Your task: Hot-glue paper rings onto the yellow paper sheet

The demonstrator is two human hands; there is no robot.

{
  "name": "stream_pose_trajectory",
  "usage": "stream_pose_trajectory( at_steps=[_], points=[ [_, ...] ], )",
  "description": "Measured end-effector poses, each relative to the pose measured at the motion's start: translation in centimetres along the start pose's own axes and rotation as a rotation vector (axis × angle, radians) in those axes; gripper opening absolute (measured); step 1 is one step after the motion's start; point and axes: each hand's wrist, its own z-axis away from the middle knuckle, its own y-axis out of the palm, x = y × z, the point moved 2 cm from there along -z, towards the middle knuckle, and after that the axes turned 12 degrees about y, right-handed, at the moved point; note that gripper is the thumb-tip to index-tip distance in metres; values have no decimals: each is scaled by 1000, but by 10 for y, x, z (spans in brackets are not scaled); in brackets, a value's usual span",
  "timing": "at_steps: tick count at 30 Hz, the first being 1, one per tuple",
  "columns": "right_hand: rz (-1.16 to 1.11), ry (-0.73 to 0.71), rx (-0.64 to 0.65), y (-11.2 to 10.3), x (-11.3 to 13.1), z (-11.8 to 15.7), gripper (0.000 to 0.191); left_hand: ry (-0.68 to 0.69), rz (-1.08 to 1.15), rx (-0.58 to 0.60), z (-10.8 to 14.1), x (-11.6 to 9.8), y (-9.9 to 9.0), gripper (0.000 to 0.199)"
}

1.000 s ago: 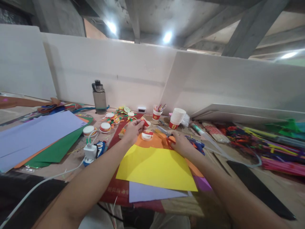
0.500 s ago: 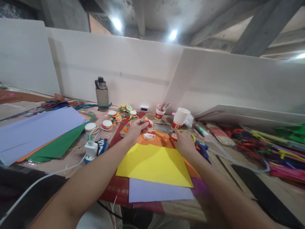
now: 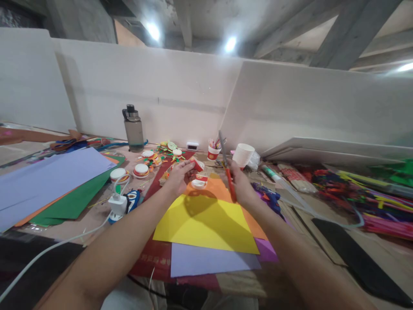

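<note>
My left hand (image 3: 181, 175) pinches a small red and white paper cup piece (image 3: 196, 164) above the paper sheets. Just below it, another red and white cup piece (image 3: 199, 181) rests on an orange sheet (image 3: 219, 187). My right hand (image 3: 239, 181) grips red-handled scissors (image 3: 229, 178), with the blades pointing up. Under both forearms lie a yellow sheet (image 3: 206, 224) and a lilac sheet (image 3: 209, 261). Behind my right hand stands a stack of white paper cups (image 3: 243, 154).
A grey bottle (image 3: 133, 132), a cup of pencils (image 3: 213, 152) and finished-looking paper cup crafts (image 3: 141, 170) stand farther back. White plug (image 3: 117, 204) and cable are at left. A black phone-like slab (image 3: 358, 258) and coloured pipe cleaners (image 3: 387, 206) lie at right.
My right hand has lifted the scissors off the table and now holds them upright. The cup piece in my left hand has tilted, and the view has shifted slightly.
</note>
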Motion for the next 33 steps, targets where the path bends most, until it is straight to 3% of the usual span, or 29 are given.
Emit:
stream_pose_trajectory(
  at_steps=[2, 4, 8, 17, 33],
  points=[
    [222, -158, -11, 11, 8, 9, 46, 20, 0, 0, 0, 0, 1, 20],
    [357, -229, -29, 18, 10, 16, 47, 55, -14, -15, 1, -1, 4, 21],
    [431, -200, -7, 22, 6, 21, 47, 101, -1, -13, 5, -4, 9, 25],
    [471, -162, 35, 14, 9, 25, 42, 153, -18, 117, 9, -5, 14, 22],
    [531, -190, 23, 15, 4, 27, 41, 111, -44, 64, 9, -2, 12, 27]
  ],
)
